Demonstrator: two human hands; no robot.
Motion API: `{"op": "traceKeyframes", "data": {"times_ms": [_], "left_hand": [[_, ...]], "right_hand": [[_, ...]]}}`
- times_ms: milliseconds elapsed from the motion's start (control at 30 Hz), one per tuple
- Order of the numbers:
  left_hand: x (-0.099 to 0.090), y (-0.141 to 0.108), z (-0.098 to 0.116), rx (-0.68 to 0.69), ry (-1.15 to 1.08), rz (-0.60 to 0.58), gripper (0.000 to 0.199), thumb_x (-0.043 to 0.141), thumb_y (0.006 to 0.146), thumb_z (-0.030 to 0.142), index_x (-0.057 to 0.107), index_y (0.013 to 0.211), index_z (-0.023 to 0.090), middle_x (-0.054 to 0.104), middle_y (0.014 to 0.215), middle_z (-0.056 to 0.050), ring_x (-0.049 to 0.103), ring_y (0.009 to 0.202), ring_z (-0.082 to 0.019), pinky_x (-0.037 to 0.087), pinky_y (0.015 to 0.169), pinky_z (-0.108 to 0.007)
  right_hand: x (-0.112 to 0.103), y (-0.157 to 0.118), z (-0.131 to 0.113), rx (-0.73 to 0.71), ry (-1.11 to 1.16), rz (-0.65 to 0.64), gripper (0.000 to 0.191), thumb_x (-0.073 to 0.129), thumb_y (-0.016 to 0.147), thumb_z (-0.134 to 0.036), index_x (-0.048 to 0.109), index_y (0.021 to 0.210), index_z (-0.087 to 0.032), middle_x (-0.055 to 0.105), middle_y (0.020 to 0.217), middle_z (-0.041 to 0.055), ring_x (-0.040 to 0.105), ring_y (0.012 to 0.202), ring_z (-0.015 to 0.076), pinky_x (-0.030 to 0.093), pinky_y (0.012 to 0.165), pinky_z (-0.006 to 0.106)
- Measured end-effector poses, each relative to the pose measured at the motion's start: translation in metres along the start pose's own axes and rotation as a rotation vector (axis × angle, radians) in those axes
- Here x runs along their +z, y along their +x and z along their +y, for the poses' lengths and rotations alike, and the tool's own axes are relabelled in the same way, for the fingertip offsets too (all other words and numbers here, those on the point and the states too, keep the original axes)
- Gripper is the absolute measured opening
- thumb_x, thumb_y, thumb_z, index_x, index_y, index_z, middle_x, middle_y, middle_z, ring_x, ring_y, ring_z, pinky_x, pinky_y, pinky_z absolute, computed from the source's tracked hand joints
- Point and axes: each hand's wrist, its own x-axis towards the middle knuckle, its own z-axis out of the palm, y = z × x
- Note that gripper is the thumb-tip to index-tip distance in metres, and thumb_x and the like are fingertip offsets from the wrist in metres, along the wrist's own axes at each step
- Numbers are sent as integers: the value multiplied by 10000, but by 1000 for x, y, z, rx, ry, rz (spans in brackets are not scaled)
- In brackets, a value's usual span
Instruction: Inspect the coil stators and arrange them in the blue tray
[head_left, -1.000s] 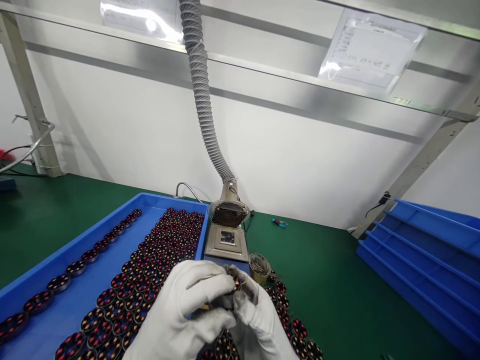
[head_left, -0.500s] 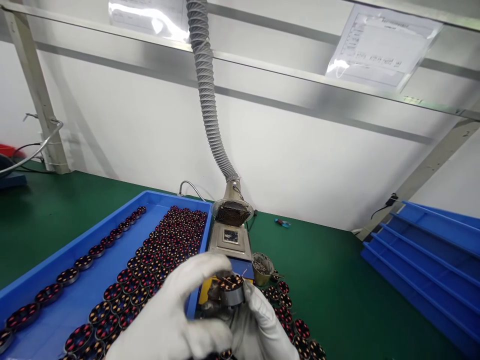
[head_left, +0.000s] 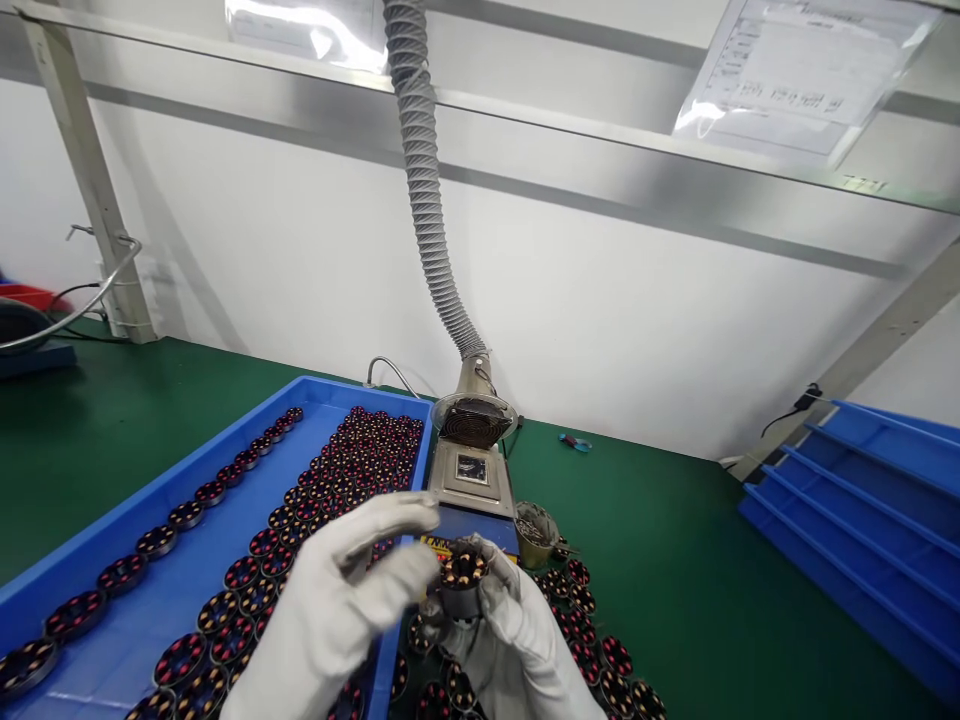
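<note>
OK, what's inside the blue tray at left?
Round dark parts in the tray: a packed block and a single row to its left. Whatever lies behind the left hand can't be seen.

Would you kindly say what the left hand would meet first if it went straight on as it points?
Probably the dark ring-shaped part held in the right hand, just beyond the left hand, though depth is unclear.

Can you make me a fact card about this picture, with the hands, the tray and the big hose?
Left hand: white-gloved, open, near the round coil part
Right hand: white-gloved, holding that part
Blue tray: similar parts, one single row and one big cluster
Grey hose: hanging down to a metal hood
Far right: stacked blue trays
</note>
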Motion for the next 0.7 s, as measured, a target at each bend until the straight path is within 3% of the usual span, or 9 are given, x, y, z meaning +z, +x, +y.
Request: {"op": "traceKeyframes", "data": {"times_ms": [100, 233, 333, 433, 500, 567, 633, 700], "left_hand": [[4, -2, 2, 50, 37, -122, 204, 674, 584, 122, 748, 697, 274, 747, 811, -3, 691, 757, -164, 539, 679, -150], [2, -6, 0, 253, 46, -43, 172, 633, 690, 124, 724, 685, 269, 733, 804, 5, 660, 821, -171, 526, 772, -217], [-3, -5, 0, 138, 80, 61, 127, 642, 721, 193, 719, 730, 294, 725, 915, 14, 659, 882, -166, 522, 798, -219], [-2, -2, -2, 28, 189, -44, 216, 717, 624, 229, 731, 828, 299, 716, 999, -20, 661, 926, -201, 525, 822, -246], [2, 1, -5, 97, 165, -146, 198, 701, 618, 212, 741, 793, 298, 736, 917, -17, 668, 883, -196, 522, 814, -243], [5, 3, -8, 205, 53, -157, 118, 669, 644, 213, 741, 697, 290, 743, 778, 3, 668, 810, -177, 521, 779, -216], [3, 3, -8, 209, -22, -102, 105, 656, 658, 208, 734, 670, 276, 737, 738, 11, 664, 785, -167, 519, 757, -196], [-1, 2, -6, 74, -53, 21, 102, 637, 694, 211, 726, 669, 254, 738, 794, -4, 670, 803, -169, 530, 739, -197]], "right_hand": [[-2, 5, -1, 0, -5, -25, 387, 861, 490, -308, 692, 815, -185, 701, 732, 56, 663, 748, 227, 526, 785, 424], [-7, 9, -3, -31, 13, 37, 322, 852, 520, -277, 701, 792, -193, 704, 748, 47, 658, 727, 203, 525, 785, 396], [-10, 10, 1, -2, -4, 19, 317, 851, 521, -274, 704, 788, -186, 697, 709, 51, 661, 732, 218, 528, 770, 407], [-10, 14, 12, -56, 52, 69, 357, 867, 472, -281, 695, 775, -204, 699, 712, 40, 659, 730, 214, 531, 760, 395], [-9, 17, 20, -109, 117, 112, 384, 875, 438, -277, 686, 768, -218, 708, 743, 30, 655, 754, 206, 528, 771, 373], [-7, 17, 22, -64, 160, 75, 383, 870, 435, -279, 680, 763, -224, 712, 751, 17, 653, 764, 200, 528, 771, 366], [-3, 12, 16, 22, 185, 8, 350, 842, 497, -328, 682, 790, -225, 711, 729, 5, 657, 736, 191, 535, 741, 366], [2, 2, 7, 89, 203, -45, 352, 784, 593, -408, 686, 872, -219, 718, 765, 20, 665, 709, 179, 538, 693, 345]]}}
